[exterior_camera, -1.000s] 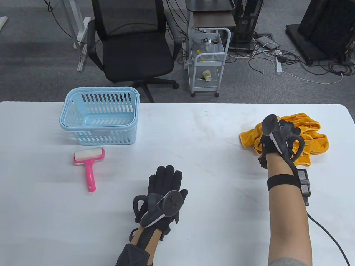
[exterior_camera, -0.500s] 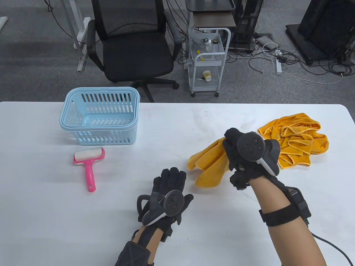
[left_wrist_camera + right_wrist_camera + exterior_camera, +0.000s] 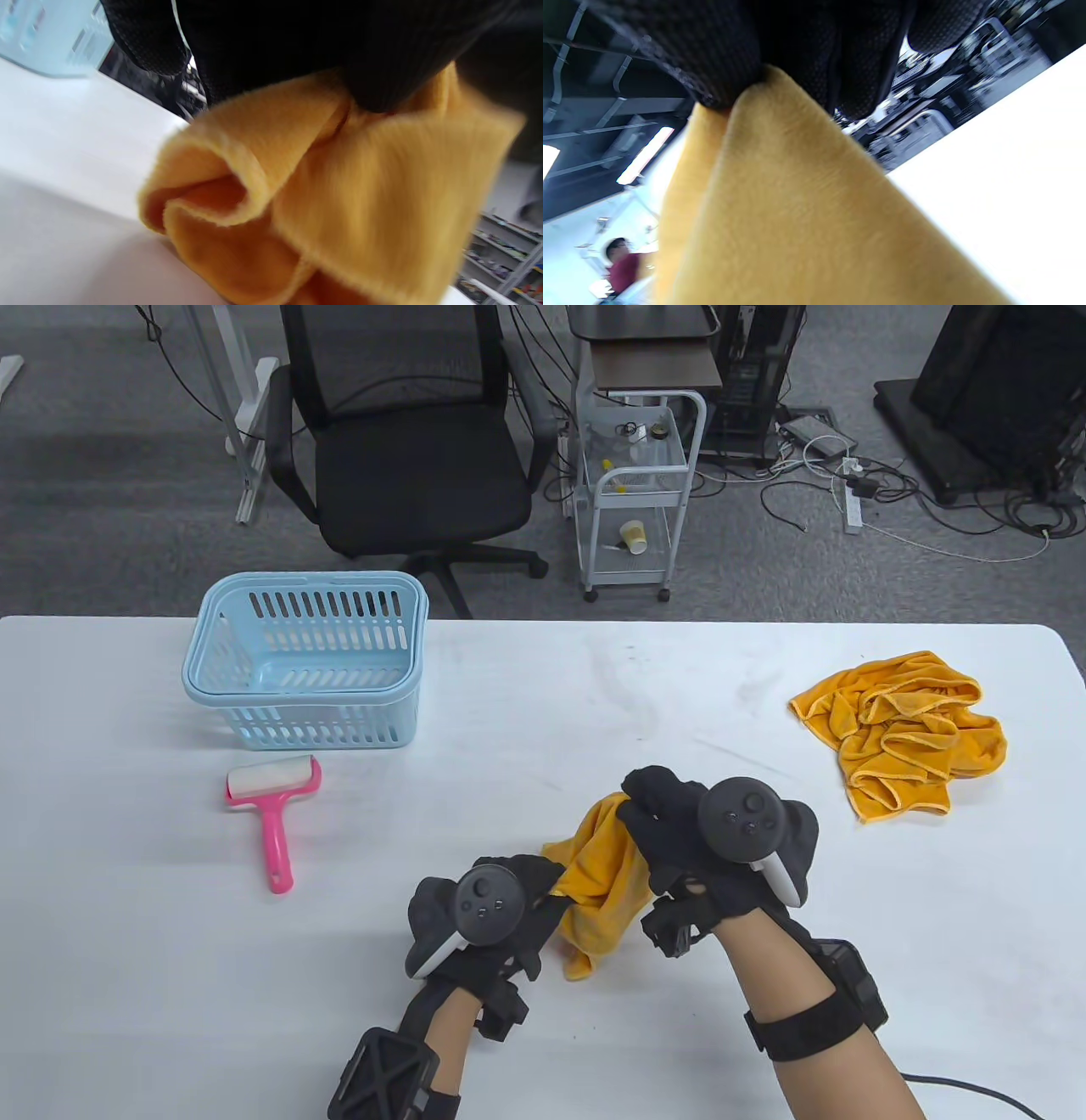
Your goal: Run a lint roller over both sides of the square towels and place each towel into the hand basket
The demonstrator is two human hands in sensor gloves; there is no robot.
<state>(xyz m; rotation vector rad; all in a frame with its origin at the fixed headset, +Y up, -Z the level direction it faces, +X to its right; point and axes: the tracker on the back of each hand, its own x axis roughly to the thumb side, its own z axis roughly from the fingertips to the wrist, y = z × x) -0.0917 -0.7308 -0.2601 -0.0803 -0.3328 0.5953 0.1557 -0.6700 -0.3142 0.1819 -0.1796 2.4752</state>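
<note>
1. Hands first: our right hand [image 3: 679,836] is near the table's front middle, fingers curled, pinching the upper part of an orange towel [image 3: 598,882].
2. Our left hand [image 3: 501,912] is just beside it to the left, fingers curled round the towel's left side; in the left wrist view a black fingertip [image 3: 373,76] presses into a fold of the cloth [image 3: 339,203].
3. In the right wrist view the gloved fingers [image 3: 721,55] clamp the top of the towel [image 3: 780,212], which hangs away from them in a broad sheet.
4. We hold the towel bunched between both hands, its lower end drooping toward the white table [image 3: 594,687]; we cannot tell whether it touches the surface.
5. We see more orange towel cloth [image 3: 904,734] lying crumpled in a heap near the table's right edge, well apart from our hands; how many towels it holds we cannot tell.
6. We see the pink lint roller [image 3: 271,806] flat on the table at the left, its white roll toward the far side and its handle pointing toward us.
7. We see the light blue hand basket [image 3: 305,661] upright just beyond the roller, near the table's far left edge, with no towel visible in it.
8. Beyond the table we see a black office chair [image 3: 407,449] and a small white wheeled cart [image 3: 636,492] on grey carpet.
</note>
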